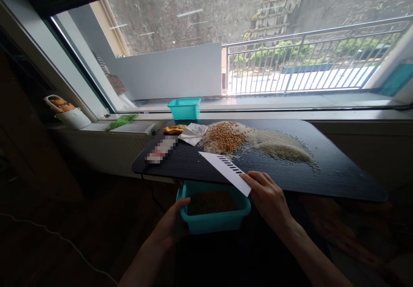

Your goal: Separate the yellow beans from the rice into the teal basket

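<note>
My left hand (pixel 172 222) grips the left side of a turquoise plastic bin (pixel 214 224), thumb over its rim. The bin is just below the table's front edge and has dark grains (pixel 211 203) inside. My right hand (pixel 269 196) pinches the right end of a stiff white card with a row of dark slots (pixel 222 171). The card slants over the front of the table, its far tip near a heap of golden-brown kernels or beans (pixel 226 136). White rice-like grains (pixel 277 145) spread right of that heap and partly mix with it.
The dark table (pixel 338 171) also bears a crumpled white paper (pixel 193 134), yellow-orange pieces (pixel 174 129) and a blurred-out flat item (pixel 161 150). Another turquoise bin (pixel 184 109) stands at the window. A white basket (pixel 72 118) and a green leafy thing (pixel 122 122) are at the left.
</note>
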Motion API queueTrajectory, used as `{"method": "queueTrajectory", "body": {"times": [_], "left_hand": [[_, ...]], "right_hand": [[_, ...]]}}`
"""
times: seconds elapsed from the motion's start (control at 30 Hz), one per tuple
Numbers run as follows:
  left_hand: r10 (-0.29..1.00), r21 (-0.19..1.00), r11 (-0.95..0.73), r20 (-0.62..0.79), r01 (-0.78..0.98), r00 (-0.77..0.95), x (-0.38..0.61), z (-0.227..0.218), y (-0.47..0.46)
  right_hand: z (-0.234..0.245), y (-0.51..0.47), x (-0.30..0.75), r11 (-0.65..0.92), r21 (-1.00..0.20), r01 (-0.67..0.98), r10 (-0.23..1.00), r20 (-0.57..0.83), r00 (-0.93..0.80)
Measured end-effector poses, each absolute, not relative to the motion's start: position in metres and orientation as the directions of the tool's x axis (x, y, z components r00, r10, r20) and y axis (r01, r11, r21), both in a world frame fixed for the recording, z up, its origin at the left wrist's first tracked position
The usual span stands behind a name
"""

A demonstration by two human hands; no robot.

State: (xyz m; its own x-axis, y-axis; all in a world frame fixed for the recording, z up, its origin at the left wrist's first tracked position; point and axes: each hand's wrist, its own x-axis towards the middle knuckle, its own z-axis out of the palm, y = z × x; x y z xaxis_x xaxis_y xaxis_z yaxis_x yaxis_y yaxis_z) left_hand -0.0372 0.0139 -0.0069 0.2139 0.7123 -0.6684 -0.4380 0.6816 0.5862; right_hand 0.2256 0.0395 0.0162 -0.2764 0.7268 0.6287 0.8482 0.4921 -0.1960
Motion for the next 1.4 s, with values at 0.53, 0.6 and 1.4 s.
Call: {"method": "queueTrajectory", "body": {"times": [0.53,0.6,1.4], "left_hand": [[0.705,0.568,0.683,-0.677,-0.460,0.210,-0.028,-0.006,0.014],[0.703,0.565,0.688,-0.675,-0.456,0.224,-0.028,-0.005,0.014],[0.683,0.558,0.719,-0.678,-0.414,0.272,-0.005,-0.009,0.017]], "right_hand": [[0.014,0.049,0.279,0.302,-0.134,0.944,0.758,0.635,-0.152],[0.014,0.051,0.287,0.282,-0.139,0.949,0.757,0.640,-0.131],[0.011,0.109,0.297,0.264,-0.636,0.725,0.844,0.516,0.145]]}}
